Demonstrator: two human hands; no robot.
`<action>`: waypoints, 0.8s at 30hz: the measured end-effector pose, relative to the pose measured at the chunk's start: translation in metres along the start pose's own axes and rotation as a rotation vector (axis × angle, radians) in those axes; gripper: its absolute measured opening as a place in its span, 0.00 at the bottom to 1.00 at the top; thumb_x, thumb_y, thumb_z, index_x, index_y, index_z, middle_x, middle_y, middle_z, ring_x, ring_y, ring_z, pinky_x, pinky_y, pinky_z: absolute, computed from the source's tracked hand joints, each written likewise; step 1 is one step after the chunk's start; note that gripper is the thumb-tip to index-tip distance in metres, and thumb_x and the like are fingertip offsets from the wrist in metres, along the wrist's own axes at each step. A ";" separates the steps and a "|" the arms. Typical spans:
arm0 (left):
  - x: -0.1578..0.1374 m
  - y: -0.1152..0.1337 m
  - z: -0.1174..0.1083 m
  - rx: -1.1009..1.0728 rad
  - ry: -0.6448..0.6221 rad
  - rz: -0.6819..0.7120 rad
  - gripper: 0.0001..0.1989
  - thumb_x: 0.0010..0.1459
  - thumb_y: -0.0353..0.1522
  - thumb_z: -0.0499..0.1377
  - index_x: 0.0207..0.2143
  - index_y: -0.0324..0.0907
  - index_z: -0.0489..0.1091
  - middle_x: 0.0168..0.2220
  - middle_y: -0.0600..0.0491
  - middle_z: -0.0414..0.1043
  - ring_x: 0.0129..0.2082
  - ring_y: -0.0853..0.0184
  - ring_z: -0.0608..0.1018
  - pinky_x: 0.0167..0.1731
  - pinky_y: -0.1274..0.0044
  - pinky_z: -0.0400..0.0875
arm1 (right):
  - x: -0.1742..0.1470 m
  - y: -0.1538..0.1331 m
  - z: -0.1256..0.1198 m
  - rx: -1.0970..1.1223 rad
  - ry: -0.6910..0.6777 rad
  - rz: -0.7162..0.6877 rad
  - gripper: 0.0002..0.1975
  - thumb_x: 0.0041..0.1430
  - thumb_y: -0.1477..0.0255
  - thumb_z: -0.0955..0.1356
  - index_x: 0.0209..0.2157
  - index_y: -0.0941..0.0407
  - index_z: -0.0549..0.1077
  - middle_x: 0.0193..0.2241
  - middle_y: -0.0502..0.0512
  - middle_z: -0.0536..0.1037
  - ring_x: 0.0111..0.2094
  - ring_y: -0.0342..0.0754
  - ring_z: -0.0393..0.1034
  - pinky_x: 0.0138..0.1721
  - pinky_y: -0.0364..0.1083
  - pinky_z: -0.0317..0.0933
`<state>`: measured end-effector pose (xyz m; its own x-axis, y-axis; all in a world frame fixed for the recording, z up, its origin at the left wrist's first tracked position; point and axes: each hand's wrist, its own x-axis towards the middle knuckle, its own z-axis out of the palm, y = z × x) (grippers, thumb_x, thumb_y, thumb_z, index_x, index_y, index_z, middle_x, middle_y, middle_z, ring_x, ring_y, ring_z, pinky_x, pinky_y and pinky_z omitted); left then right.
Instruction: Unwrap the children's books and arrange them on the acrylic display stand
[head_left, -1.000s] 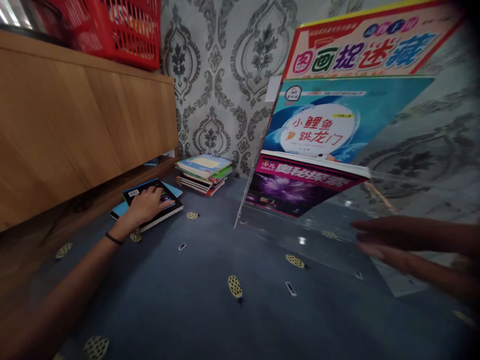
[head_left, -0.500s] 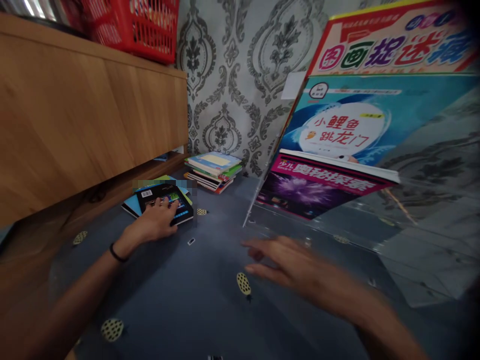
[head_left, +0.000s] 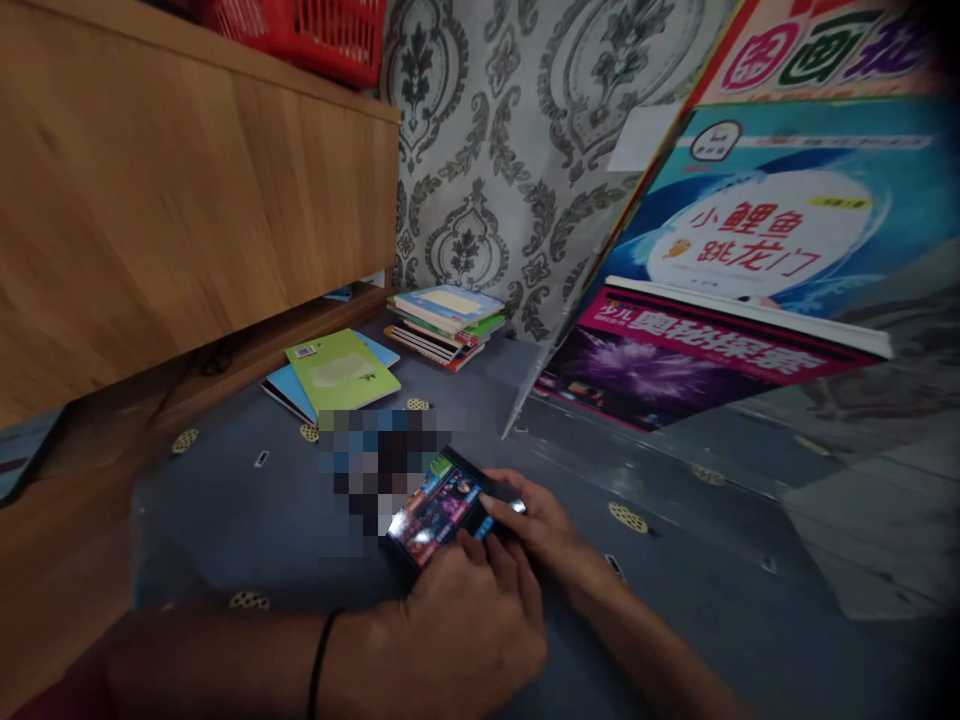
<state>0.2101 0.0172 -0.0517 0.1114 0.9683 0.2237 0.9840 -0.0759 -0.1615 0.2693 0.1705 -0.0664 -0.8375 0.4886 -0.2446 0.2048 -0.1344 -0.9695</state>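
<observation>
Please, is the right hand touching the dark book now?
Touching. The head view shows the right hand gripping the dark book, thumb lying over the cover.

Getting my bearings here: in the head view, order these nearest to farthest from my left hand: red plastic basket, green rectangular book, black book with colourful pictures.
1. Black book: touching your left hand.
2. Green book: ahead and to the left.
3. Red basket: farthest, atop the wooden cabinet.

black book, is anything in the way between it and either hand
Nothing visible: the right hand holds the black book's right end, thumb on top, and the left hand is against its near edge. Pixelation hides the area at its left.
</observation>
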 end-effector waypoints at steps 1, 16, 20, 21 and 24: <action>0.000 0.001 0.000 -0.053 0.013 0.035 0.20 0.60 0.31 0.58 0.53 0.29 0.70 0.40 0.34 0.78 0.36 0.54 0.81 0.30 0.67 0.74 | -0.003 0.000 -0.009 -0.044 -0.010 0.013 0.27 0.43 0.54 0.77 0.41 0.55 0.74 0.33 0.52 0.80 0.30 0.47 0.74 0.30 0.45 0.69; -0.026 -0.135 0.037 -0.293 -0.066 -0.266 0.18 0.70 0.31 0.47 0.58 0.39 0.66 0.62 0.44 0.68 0.62 0.59 0.71 0.62 0.63 0.65 | -0.014 0.000 -0.055 -0.793 0.152 -0.057 0.14 0.58 0.66 0.70 0.45 0.53 0.78 0.35 0.55 0.82 0.33 0.53 0.76 0.35 0.51 0.68; -0.031 -0.135 0.046 -0.324 -0.008 -0.258 0.19 0.70 0.31 0.47 0.58 0.37 0.67 0.62 0.43 0.68 0.61 0.58 0.71 0.62 0.62 0.65 | -0.019 -0.007 -0.032 -1.238 0.266 -0.262 0.11 0.60 0.70 0.70 0.44 0.53 0.79 0.45 0.61 0.80 0.49 0.62 0.73 0.50 0.60 0.65; -0.031 -0.135 0.048 -0.334 0.011 -0.256 0.18 0.70 0.31 0.47 0.57 0.37 0.67 0.61 0.43 0.68 0.61 0.58 0.72 0.62 0.62 0.66 | -0.019 -0.007 -0.020 -1.271 0.232 -0.328 0.11 0.61 0.71 0.69 0.45 0.53 0.78 0.48 0.61 0.79 0.51 0.61 0.71 0.53 0.61 0.64; -0.032 -0.135 0.050 -0.379 0.081 -0.245 0.17 0.69 0.31 0.47 0.56 0.37 0.66 0.59 0.42 0.70 0.60 0.56 0.73 0.61 0.60 0.67 | -0.010 -0.004 0.019 -1.220 0.029 -0.543 0.15 0.65 0.71 0.67 0.52 0.55 0.75 0.57 0.62 0.75 0.59 0.59 0.67 0.58 0.62 0.62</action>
<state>0.0666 0.0086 -0.0854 -0.1356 0.9480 0.2880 0.9624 0.0570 0.2654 0.2669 0.1494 -0.0599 -0.9488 0.2543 0.1876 0.1830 0.9261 -0.3300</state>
